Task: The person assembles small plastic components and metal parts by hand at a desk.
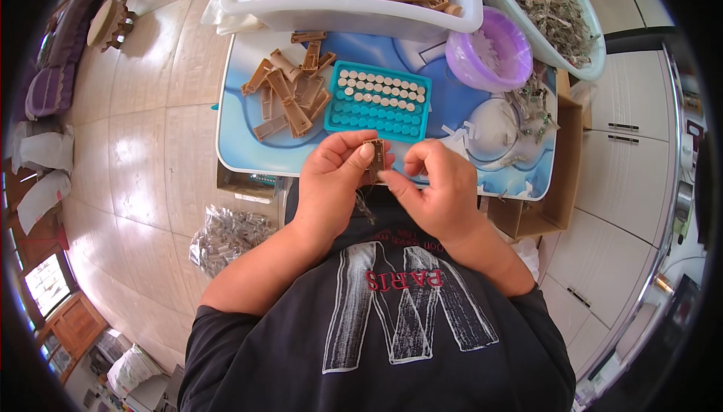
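My left hand (335, 175) is closed around a small brown plastic casing (377, 157), its thumb lying along the casing's upper part and the open side facing up. Thin wires (364, 207) dangle below it against the dark shirt. My right hand (444, 190) is beside it, fingers curled, with the thumb reaching to the casing's lower end and apart from the index finger; I see nothing held in it. Just beyond both hands, a teal tray (379, 135) carries rows of round white button cells (382, 90). A loose pile of brown casings (290, 96) lies to its left.
At the back of the blue-patterned table (260, 152) is a white bin (350, 22) of brown casings. A purple basin (489, 73) and a pale tub (595, 50) of wired parts stand right. Small white pieces (456, 139) lie near my right hand; a clear bag (230, 240) sits on the floor.
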Motion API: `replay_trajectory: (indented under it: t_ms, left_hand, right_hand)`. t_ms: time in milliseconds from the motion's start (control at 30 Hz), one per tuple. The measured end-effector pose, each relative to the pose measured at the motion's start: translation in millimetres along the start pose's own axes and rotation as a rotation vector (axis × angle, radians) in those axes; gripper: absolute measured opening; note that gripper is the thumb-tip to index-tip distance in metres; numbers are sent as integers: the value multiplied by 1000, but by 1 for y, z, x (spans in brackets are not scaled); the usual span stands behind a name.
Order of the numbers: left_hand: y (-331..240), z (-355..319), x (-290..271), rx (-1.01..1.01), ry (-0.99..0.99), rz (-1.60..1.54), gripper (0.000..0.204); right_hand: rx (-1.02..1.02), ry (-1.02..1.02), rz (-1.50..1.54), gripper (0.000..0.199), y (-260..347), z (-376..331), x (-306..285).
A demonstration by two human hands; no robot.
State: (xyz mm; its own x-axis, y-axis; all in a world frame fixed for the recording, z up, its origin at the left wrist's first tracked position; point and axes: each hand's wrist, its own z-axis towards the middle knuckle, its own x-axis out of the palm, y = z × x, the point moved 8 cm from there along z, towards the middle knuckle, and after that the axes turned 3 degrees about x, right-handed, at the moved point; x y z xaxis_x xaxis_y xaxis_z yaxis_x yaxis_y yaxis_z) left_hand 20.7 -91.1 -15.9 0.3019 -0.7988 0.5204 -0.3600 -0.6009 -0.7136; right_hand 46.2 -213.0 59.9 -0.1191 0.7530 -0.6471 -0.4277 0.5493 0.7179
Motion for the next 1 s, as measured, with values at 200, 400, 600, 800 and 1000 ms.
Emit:
replay_trajectory:
  t_ms: [200, 400, 600, 800, 1000]
  left_hand:
    - [-11, 0, 5, 190, -18, 33, 20]
    - [-12, 2, 4, 219, -10, 46, 21]
    - [-10, 0, 2, 161, -42, 41, 20]
    - [-10, 0, 3, 131, -26, 55, 20]
    - [-11, -2, 2, 120, -27, 57, 20]
  right_hand:
    - [220, 123, 222, 46, -7, -14, 25]
    - [347, 76, 531, 28, -21, -23, 35]
    - [341, 104, 639, 23, -24, -24, 32]
    - [344, 185, 616, 20, -23, -29, 38]
    - [-18, 127, 197, 20, 0, -16, 23]
